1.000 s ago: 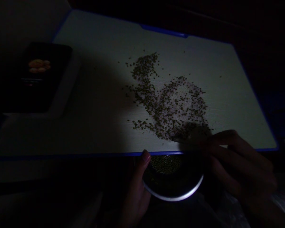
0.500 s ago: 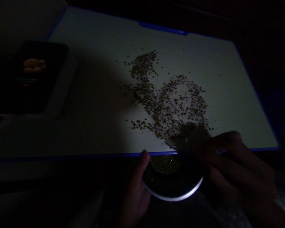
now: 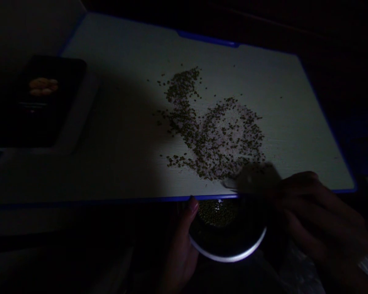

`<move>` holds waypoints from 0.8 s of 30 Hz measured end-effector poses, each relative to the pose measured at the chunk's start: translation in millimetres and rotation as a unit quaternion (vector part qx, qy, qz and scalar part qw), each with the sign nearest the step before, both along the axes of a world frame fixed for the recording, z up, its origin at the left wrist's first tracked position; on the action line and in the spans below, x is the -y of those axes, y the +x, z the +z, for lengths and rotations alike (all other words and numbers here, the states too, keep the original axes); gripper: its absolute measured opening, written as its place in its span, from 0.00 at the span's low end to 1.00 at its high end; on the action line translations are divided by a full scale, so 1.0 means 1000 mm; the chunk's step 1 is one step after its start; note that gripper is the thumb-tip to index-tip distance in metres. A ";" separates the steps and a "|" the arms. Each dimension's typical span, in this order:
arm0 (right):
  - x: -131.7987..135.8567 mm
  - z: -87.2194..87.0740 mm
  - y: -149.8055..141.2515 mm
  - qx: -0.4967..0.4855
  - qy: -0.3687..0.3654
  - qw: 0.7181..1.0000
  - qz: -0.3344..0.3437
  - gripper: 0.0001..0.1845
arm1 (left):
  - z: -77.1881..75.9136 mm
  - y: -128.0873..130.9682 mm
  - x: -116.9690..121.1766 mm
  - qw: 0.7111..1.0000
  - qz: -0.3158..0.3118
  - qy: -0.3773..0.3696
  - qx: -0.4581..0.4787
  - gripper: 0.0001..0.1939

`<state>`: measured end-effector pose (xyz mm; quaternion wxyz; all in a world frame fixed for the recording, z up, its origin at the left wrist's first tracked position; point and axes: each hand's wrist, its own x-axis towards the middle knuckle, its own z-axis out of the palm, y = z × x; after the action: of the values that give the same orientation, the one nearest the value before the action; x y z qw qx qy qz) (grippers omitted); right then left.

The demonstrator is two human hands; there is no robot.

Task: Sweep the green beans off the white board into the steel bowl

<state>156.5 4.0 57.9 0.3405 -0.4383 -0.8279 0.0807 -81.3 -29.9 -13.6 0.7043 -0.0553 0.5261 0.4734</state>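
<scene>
Head view is showing me a very dark scene, with my left hand [image 3: 182, 245] gripping the near left side of a round bowl [image 3: 230, 259]; its thumb is lying along the rim, while the other fingers are mostly disappearing into shadow below. Small green beans [image 3: 217, 214] are lying inside the bowl, and its curved rim is catching a bright strip of light. The bowl is sitting just below the near edge of a pale board [image 3: 300, 106], partly hidden by it. To the right, my right hand [image 3: 319, 216] is reaching over that edge, its fingers closing in a pinch on a thin flat scraper [image 3: 259, 177]; the exact fingertip contact is getting lost in the dark. The scraper is slanting over the board, its left end looking blurred beside the near side of a loose spread of beans [image 3: 185, 122]. Pale bits [image 3: 233, 122] are mixing among these beans, mostly in the right part, and a few stray beans are dotting the board around them. On the left of the board, a dark box [image 3: 46, 116] is showing a picture of round golden things. Farthest off, a blue tab [image 3: 208, 38] is running along the board's far edge.
</scene>
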 end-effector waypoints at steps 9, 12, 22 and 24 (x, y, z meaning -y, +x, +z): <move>-0.010 0.002 0.007 0.020 0.000 0.999 -0.028 0.22 | 0.009 0.015 -0.001 1.000 0.006 0.018 0.019 0.55; -0.012 0.001 0.006 0.038 0.002 0.999 -0.026 0.21 | 0.007 0.013 0.000 1.000 0.004 0.010 0.020 0.53; -0.003 -0.009 0.015 0.006 0.010 1.000 0.026 0.24 | 0.009 0.017 -0.007 0.999 0.010 -0.008 0.039 0.58; 0.000 -0.010 0.018 0.009 0.017 0.999 0.035 0.25 | 0.006 0.018 -0.006 0.999 0.006 -0.003 0.042 0.56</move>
<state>174.3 4.3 48.3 0.3376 -0.4036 -0.8471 0.0750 -63.6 -23.5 -7.4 0.7226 -0.0799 0.4972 0.4736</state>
